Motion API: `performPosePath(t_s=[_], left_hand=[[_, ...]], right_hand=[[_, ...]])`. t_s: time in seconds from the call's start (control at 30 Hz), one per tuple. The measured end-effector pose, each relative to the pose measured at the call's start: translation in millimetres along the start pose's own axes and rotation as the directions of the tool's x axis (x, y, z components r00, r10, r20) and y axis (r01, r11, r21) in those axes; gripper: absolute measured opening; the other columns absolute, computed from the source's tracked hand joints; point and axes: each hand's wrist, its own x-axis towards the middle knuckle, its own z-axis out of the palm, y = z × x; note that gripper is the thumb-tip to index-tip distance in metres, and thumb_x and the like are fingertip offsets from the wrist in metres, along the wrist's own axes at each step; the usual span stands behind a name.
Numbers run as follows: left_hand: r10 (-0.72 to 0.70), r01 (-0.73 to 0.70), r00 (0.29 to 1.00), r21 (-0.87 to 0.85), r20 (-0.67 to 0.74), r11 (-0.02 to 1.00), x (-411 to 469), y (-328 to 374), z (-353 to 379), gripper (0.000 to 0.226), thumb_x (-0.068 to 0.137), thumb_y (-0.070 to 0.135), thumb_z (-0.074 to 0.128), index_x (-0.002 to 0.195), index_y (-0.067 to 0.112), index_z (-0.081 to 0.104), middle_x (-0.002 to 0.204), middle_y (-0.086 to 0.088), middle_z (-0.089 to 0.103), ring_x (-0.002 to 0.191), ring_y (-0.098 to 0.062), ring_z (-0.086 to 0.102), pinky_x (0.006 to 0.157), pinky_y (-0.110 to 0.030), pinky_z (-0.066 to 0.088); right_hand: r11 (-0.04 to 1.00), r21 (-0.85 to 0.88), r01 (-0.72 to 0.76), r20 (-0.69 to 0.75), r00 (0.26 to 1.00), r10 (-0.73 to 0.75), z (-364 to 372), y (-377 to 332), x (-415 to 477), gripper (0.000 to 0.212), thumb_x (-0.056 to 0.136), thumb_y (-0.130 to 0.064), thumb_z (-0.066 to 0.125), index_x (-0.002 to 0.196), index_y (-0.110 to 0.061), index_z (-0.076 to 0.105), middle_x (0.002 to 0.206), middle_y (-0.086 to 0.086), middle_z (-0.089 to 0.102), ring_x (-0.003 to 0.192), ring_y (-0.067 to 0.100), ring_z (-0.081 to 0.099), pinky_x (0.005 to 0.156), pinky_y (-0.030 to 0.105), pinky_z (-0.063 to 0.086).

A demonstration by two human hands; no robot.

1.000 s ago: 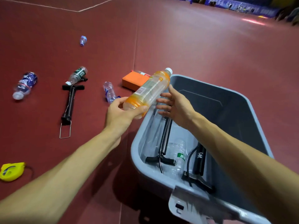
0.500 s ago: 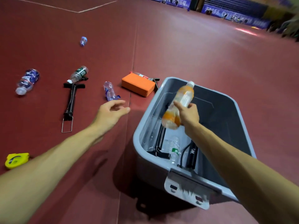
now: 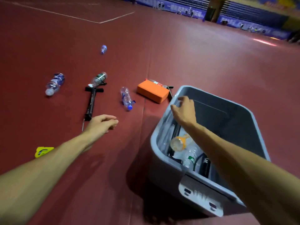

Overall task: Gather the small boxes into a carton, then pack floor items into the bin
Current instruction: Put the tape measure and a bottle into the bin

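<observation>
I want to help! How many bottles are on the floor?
4: far bottle, blue-labelled bottle at left, green-labelled bottle by the pump, blue-capped bottle beside the orange block. Another may hide behind it.

Dim, warm indoor light. A pink glare streak marks the floor (image 3: 194, 54) at upper right. The bin (image 3: 162, 172) casts a dark shadow at lower centre. The picture is soft with motion blur, and the edges bow.

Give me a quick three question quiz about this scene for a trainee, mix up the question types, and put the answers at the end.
1. True or false: the orange bottle lies inside the grey bin.
2. What does the right hand hold? A a bottle, B nothing, C a pump.
3. Fill in: the block on the floor beside the bin is coloured ____.
Key: 1 true; 2 B; 3 orange.
</observation>
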Motion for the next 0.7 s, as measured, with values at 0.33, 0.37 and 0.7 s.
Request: performPosePath(t_s=[0.33,0.37,0.7], left_hand=[[-0.106,0.143,0.977,0.201,-0.184,0.969,-22,-58,-134,0.012,0.083,0.022,0.069,0.095,0.022,0.069,0.082,0.001,0.066,0.080,-0.014,0.060,0.072,-0.025,0.045],[-0.118,0.164,0.971,0.223,-0.206,0.961,-25,-66,-151,0.010,0.082,0.022,0.069,0.092,0.023,0.069,0.082,0.000,0.066,0.080,-0.015,0.060,0.076,-0.029,0.045],[-0.250,0.344,0.928,0.381,-0.276,0.858,-48,-141,-266,0.016,0.084,0.024,0.067,0.100,0.020,0.068,0.084,0.005,0.063,0.078,-0.011,0.057,0.078,-0.024,0.043]], right_hand=[[0.858,-0.038,0.512,0.570,0.717,-0.402,173,-158,-61,0.049,0.083,-0.041,0.056,0.120,-0.008,0.054,0.123,0.018,0.049,0.117,0.035,0.049,0.099,0.039,0.043],[0.857,-0.036,0.514,0.639,0.671,-0.375,193,-165,-71,0.052,0.080,-0.045,0.056,0.116,-0.007,0.054,0.121,0.019,0.052,0.117,0.036,0.050,0.096,0.037,0.044],[0.880,-0.084,0.467,0.843,0.504,-0.187,343,-163,-152,0.075,0.082,-0.039,0.064,0.144,-0.012,0.029,0.146,0.018,0.025,0.129,0.038,0.042,0.106,0.041,0.039]])
